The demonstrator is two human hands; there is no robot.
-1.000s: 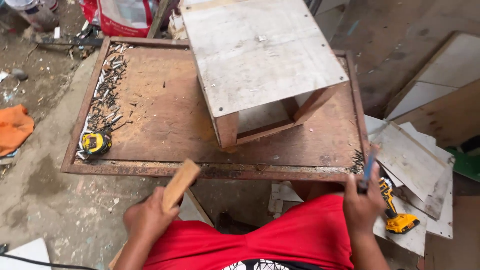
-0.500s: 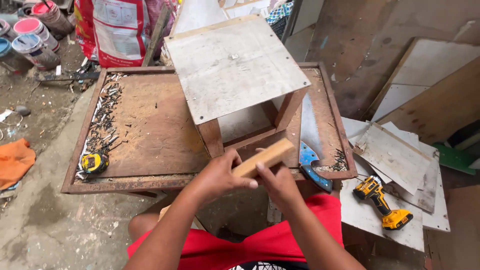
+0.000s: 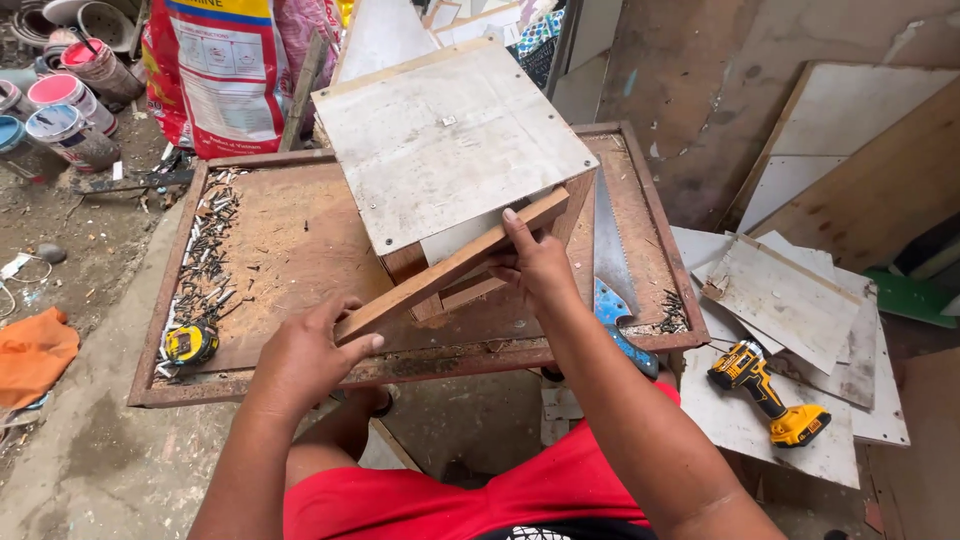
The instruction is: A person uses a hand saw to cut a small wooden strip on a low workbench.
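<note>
Wooden slat [image 3: 450, 268] beside handsaw [image 3: 607, 262]

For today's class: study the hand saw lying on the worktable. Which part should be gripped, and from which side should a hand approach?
Grip the hand saw by its blue handle, coming from the near edge of the worktable. The handle points toward the person and overhangs that edge, while the bare blade runs away alongside the wooden stool, so the near end looks like the safest hold.

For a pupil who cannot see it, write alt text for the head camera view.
Seen from above, a person's left hand and right hand hold a wooden slat slantwise against a small wooden stool on a rusty-rimmed workbench. A handsaw and tape measure lie on the bench; a yellow drill lies on boards beside it.
</note>
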